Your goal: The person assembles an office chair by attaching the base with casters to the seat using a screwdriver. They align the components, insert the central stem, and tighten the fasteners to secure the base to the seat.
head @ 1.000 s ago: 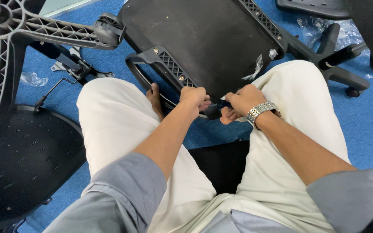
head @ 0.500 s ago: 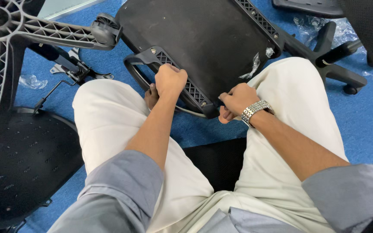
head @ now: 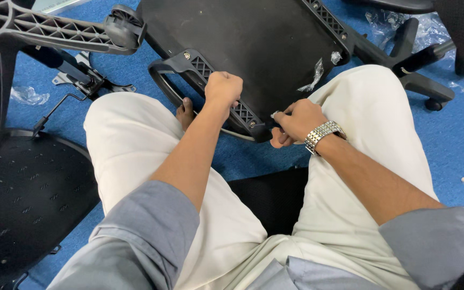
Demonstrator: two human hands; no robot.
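On the blue carpet, my left hand fists the armrest steady; my right hand pinches a small tool at its end.

Clear plastic wrapping only; no labels, signs or screens seen. Crumpled clear plastic bag at the left edge of the frame, flat on the blue carpet. More crinkled clear wrapping at the upper right, partly tucked behind dark chair parts. Two small torn scraps of clear film stuck on the black chair seat underside right of the upper centre: one strip hanging down, one smaller bit just above and to its right.
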